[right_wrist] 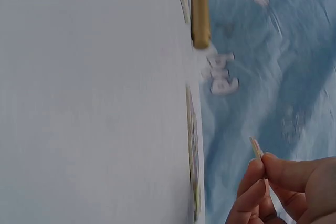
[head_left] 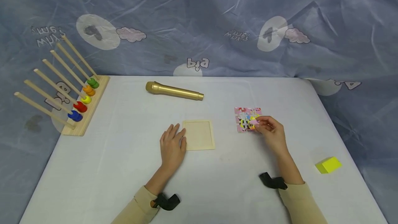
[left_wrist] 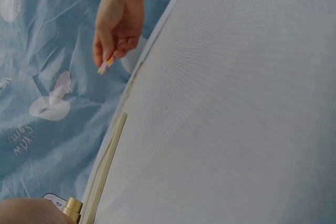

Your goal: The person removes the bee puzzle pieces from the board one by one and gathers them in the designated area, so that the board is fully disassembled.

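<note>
Above the table, my right hand (head_left: 273, 132) pinches a small jigsaw piece (right_wrist: 255, 148) between thumb and fingertips. Pink and yellow show on that piece in the left wrist view. In the head view the hand overlaps the right side of a pink picture puzzle (head_left: 242, 119) of several joined pieces lying flat. My left hand (head_left: 172, 149) rests on the table with fingers spread and fairly straight. Its fingertips are right at the left edge of a square wooden tray (head_left: 199, 135), which has a raised rim and a bare inside.
A gold microphone (head_left: 174, 91) lies toward the back of the white table (head_left: 124, 168). At the far left stands a wooden peg rack (head_left: 90, 113) with coloured beads on several rods. A yellow block (head_left: 328, 165) sits near the right edge. Behind hangs a blue-grey cloth (head_left: 199, 20).
</note>
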The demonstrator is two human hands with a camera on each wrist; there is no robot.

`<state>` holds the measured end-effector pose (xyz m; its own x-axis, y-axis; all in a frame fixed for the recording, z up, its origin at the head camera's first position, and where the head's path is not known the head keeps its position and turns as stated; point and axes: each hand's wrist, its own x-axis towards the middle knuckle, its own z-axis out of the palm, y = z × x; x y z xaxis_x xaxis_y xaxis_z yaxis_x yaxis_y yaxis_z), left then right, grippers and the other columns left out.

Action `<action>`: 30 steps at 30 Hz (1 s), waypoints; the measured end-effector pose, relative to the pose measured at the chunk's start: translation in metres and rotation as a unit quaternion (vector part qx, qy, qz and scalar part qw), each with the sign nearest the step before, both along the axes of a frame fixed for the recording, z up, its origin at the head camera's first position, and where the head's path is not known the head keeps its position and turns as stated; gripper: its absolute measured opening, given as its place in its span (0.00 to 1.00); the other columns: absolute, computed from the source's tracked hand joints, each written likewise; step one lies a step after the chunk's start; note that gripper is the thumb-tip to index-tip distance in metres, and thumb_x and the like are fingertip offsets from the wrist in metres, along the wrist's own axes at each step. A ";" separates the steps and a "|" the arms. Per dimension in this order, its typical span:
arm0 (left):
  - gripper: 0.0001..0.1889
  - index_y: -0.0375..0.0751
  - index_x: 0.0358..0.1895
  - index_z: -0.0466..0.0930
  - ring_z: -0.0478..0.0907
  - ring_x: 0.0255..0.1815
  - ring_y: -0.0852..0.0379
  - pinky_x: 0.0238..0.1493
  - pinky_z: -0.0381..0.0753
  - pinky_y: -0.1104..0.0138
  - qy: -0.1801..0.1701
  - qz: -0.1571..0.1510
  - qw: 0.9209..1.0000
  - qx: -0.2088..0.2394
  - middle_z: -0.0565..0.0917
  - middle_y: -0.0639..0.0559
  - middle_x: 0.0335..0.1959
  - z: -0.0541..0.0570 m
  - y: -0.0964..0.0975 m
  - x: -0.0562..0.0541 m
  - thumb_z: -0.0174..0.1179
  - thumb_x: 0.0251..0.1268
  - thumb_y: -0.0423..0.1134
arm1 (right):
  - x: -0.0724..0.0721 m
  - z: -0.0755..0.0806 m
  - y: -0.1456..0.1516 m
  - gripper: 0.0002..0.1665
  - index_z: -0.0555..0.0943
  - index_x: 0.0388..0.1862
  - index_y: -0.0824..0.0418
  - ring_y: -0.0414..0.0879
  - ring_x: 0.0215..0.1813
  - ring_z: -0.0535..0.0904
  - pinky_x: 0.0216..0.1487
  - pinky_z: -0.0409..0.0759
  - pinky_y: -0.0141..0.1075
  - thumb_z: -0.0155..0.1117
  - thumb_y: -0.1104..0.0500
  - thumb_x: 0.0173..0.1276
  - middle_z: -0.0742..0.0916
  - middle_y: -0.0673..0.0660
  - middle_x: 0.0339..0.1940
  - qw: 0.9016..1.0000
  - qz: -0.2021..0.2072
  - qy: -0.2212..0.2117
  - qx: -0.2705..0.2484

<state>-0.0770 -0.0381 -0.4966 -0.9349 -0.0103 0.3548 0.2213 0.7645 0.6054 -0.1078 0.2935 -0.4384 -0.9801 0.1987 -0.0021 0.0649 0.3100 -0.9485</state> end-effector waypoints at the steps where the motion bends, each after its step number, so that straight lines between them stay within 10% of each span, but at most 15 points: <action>1: 0.14 0.37 0.51 0.85 0.68 0.69 0.38 0.67 0.61 0.40 0.000 0.000 1.000 0.000 0.78 0.38 0.62 0.000 0.000 0.000 0.63 0.63 0.32 | 0.000 -0.001 0.007 0.16 0.78 0.51 0.75 0.33 0.28 0.79 0.31 0.80 0.23 0.65 0.71 0.64 0.79 0.47 0.30 1.000 -0.025 -0.006 0.000; 8: 0.14 0.36 0.50 0.85 0.68 0.69 0.37 0.66 0.62 0.39 0.003 0.002 1.000 0.002 0.79 0.37 0.62 0.000 0.000 0.000 0.63 0.61 0.31 | -0.002 -0.010 0.033 0.17 0.79 0.51 0.72 0.33 0.25 0.81 0.28 0.79 0.23 0.66 0.72 0.62 0.77 0.48 0.29 0.993 -0.113 -0.021 -0.005; 30: 0.14 0.36 0.51 0.85 0.67 0.70 0.38 0.67 0.61 0.40 -0.001 0.001 1.000 0.002 0.78 0.37 0.62 -0.001 0.000 0.000 0.62 0.63 0.32 | 0.001 -0.030 0.036 0.13 0.85 0.49 0.63 0.29 0.26 0.77 0.26 0.75 0.21 0.67 0.62 0.66 0.81 0.43 0.27 0.981 -0.086 -0.033 0.172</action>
